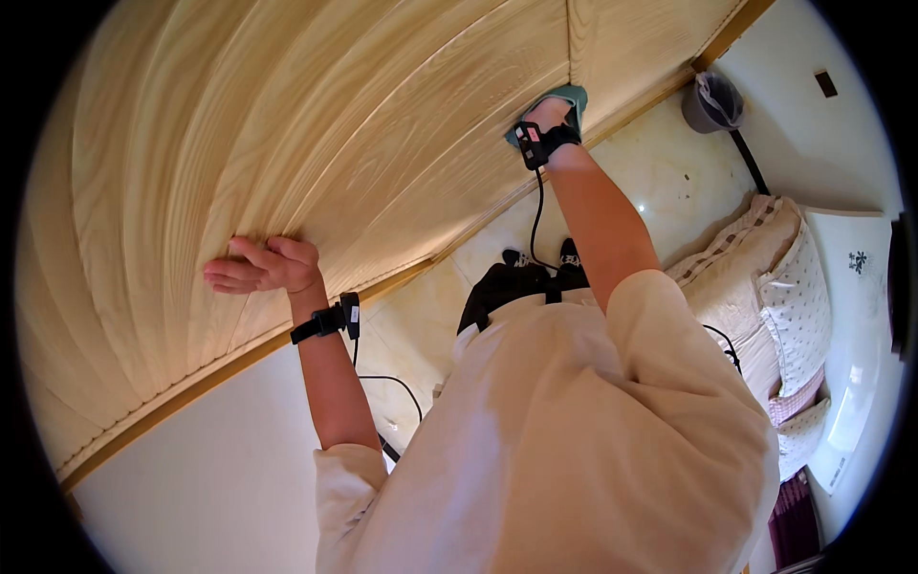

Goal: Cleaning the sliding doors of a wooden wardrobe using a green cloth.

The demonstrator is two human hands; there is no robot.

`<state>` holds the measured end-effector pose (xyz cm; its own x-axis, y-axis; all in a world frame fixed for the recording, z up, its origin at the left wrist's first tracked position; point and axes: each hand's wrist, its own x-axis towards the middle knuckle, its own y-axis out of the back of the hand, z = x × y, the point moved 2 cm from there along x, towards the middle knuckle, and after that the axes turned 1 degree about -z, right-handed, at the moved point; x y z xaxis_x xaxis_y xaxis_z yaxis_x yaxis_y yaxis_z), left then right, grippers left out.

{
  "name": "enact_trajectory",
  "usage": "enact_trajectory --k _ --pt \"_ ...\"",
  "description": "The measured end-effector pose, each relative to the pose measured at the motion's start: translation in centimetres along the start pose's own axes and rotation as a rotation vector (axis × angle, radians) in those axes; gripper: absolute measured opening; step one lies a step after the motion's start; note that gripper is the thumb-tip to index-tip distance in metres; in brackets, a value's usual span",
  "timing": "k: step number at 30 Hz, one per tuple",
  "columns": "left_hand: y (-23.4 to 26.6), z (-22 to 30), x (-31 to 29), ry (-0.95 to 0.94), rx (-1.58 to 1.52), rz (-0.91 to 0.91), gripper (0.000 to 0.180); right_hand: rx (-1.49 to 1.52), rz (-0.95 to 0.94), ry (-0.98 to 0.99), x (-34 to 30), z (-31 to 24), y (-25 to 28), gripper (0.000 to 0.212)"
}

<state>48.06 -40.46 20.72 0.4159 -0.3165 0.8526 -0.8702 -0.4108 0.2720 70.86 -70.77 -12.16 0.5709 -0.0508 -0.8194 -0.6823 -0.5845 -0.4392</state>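
A pale wood-grain panel (382,124) with curved-looking plank lines takes up the upper part of the view. My right hand (548,113) presses a green cloth (576,96) against its surface; the cloth sticks out around the hand, and the fingers are mostly hidden. Farther left, my left hand (263,266) is at the panel with its fingers stretched out and nothing in it. Whether its palm touches the wood I cannot tell. A black strap with a small cabled box sits on each wrist.
At the far right a grey bin (713,103) with a liner stands by the wall. Below it is a bed with beige bedding (732,277), a dotted pillow (798,306) and a white headboard (846,354). Pale tiles (660,177) cover the floor. Black cables hang from my wrists.
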Motion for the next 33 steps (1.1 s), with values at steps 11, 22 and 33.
enact_trajectory --k 11,22,33 --pt "0.3 0.0 -0.5 0.073 -0.041 -0.057 0.060 0.249 -0.669 -0.237 -21.5 2.9 -4.9 0.074" --pt "6.9 12.6 -14.0 1.165 -1.307 -0.997 0.049 0.416 -1.221 -0.703 -29.5 -2.0 4.7 0.057" --pt "12.6 16.8 -10.6 1.515 -2.425 -0.982 0.054 -1.046 -1.544 0.761 -35.7 0.3 4.7 0.044"
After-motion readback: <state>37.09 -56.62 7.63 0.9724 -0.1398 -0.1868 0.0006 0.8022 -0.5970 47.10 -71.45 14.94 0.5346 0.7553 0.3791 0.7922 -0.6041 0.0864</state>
